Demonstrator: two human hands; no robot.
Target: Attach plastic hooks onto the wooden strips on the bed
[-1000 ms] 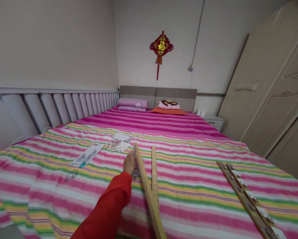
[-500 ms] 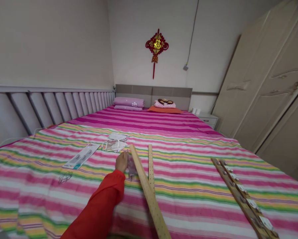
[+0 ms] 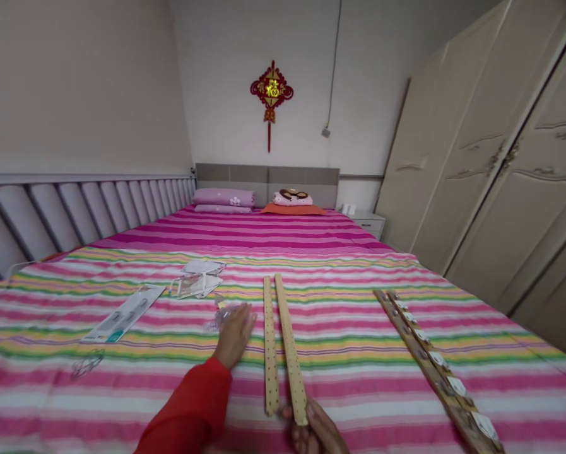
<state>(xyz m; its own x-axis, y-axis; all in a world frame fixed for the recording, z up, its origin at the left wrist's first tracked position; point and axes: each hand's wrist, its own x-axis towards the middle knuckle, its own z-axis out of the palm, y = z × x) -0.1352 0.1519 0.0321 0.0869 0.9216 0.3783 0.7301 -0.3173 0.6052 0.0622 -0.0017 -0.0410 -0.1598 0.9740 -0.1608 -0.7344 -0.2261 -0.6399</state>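
My left hand (image 3: 235, 335), in a red sleeve, lies low over the bed with its fingers stretched out. Beside and partly under it is a small clear plastic packet (image 3: 223, 313). At the bottom centre, my right hand (image 3: 318, 429) is closed round the near end of a pale wooden strip (image 3: 288, 347) with holes. A second perforated wooden strip (image 3: 270, 347) lies just left of it on the striped cover, its near end close to my right fingertips.
To the left are white packets (image 3: 199, 279), a long flat package (image 3: 124, 313) and a thin wire-like coil (image 3: 88, 363). Dark wooden strips with white discs (image 3: 436, 357) lie on the right. Pillows (image 3: 223, 198) rest by the headboard, and a wardrobe (image 3: 453, 157) stands at right.
The held strip has swung from crossing the other strip to its right side. My right hand has come into view. My left fingers have spread, with the packet now at their left. The view turned right.
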